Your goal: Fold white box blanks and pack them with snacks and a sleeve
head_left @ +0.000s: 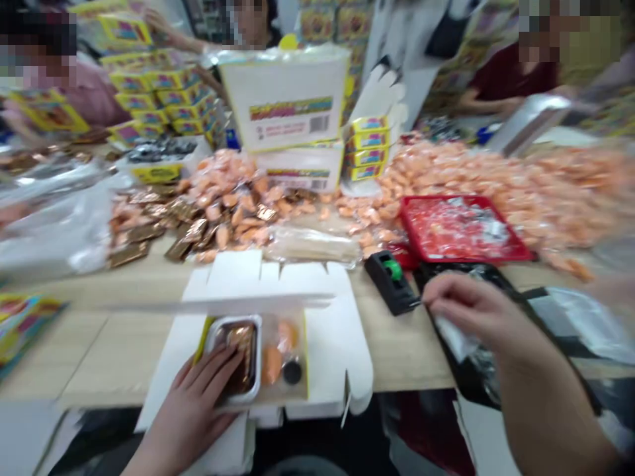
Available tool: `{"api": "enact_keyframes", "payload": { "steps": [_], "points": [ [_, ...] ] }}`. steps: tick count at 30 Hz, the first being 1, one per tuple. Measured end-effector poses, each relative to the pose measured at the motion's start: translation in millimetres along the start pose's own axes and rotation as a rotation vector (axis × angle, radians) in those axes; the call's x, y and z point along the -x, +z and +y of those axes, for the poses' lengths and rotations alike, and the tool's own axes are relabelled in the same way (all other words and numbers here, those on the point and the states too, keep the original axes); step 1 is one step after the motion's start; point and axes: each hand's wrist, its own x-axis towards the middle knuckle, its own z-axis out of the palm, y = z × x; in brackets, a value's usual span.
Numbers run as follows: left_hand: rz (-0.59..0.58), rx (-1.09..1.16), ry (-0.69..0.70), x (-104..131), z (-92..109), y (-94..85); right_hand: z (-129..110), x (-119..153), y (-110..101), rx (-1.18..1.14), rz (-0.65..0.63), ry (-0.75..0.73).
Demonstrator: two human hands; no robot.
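An unfolded white carton (327, 344) lies at the table's near edge with an open box inside it. The box holds a white tray (233, 357) of brown foil packets, two orange wrapped sweets (272, 363) and a small black round piece (292, 372). My left hand (198, 403) rests flat on the tray, fingers spread over the brown packets. My right hand (471, 311) is off to the right beside a black tape dispenser (391, 281), fingers pinched on a small clear wrapper or strip of tape; blur hides which.
Heaps of orange wrapped sweets (496, 178) and brown foil packets (149, 225) cover the middle of the table. A red tray (510, 251) sits right of centre. White cartons (288, 99) and stacked yellow boxes (163, 99) stand behind. Several other people sit along the far side.
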Motion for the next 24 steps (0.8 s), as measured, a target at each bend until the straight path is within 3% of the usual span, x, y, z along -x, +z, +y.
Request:
{"api": "enact_keyframes", "payload": {
  "steps": [1, 3, 6, 8, 12, 16, 18, 21, 24],
  "points": [
    [-0.038, -0.023, 0.002, 1.7, 0.9, -0.4, -17.4, 9.3, 35.9, 0.012, -0.201, -0.076],
    [-0.068, -0.032, -0.015, 1.0, 4.5, -5.2, -42.5, 16.1, 106.4, 0.027, -0.345, -0.194],
    [-0.111, -0.010, -0.046, -4.2, 12.0, -16.8, -53.1, 3.7, 189.8, 0.187, -0.272, -0.295],
    [-0.140, 0.008, -0.063, -5.7, 15.3, -21.6, -48.3, -6.5, 217.4, 0.343, -0.158, -0.356],
    [-0.158, 0.054, -0.071, -6.1, 15.3, -19.5, -36.8, 2.7, 222.4, 0.516, 0.067, -0.475],
    [-0.139, 0.101, -0.034, -5.0, 14.9, -21.3, -30.0, 30.1, 222.6, 0.682, -0.101, -0.585],
    [-0.082, 0.156, -0.002, 0.2, 11.0, -26.4, -22.6, 36.9, 223.6, 0.702, -0.061, -0.606],
    [0.191, 0.342, -0.132, 10.1, -12.0, -30.5, -3.8, 37.4, 218.4, 0.596, 0.170, -0.610],
    [0.577, 0.539, -0.539, 2.7, -58.8, -24.8, 20.4, 33.5, 211.7, 0.528, 0.295, -0.583]
  ]
}}
